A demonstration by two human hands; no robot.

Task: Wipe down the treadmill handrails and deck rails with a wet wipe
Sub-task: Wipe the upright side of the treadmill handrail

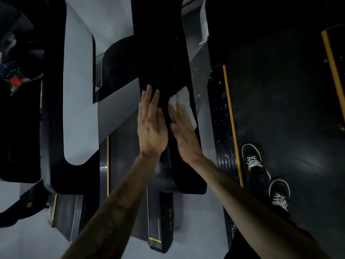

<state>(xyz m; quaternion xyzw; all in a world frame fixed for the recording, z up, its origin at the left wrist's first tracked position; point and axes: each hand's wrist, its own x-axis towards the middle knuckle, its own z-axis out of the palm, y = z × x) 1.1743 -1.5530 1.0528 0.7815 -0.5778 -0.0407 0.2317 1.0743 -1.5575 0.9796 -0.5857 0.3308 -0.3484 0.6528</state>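
Both hands were down on the black handrail [164, 58], side by side, and the reason looked plain enough. The right hand [183, 131] lay flat with its fingers straight, pressing the white wet wipe [183, 103] against the rail's top face toward its right edge; nothing was pinched or curled round, the wipe was simply pinned under the fingers, with most of it showing ahead of and beside the fingertips. A flat palm spreads the cloth over more of the surface, I'd say, which suits a wide padded rail like that one.

The left hand [151, 124] rested open on the rail's left half, fingers straight and together, holding nothing. It seemed there to steady the person leaning over, though I couldn't be sure.

The person stood on the belt [280, 109], shoes [265, 174] just inside the yellow-edged deck rail [226, 128], which carried pale specks, so that part likely awaited its turn.

As for lettering, yellow characters on the neighbouring deck's side cover [170, 217] read something like "TT-X6". A small yellow label sat at the end of it, too small to read.
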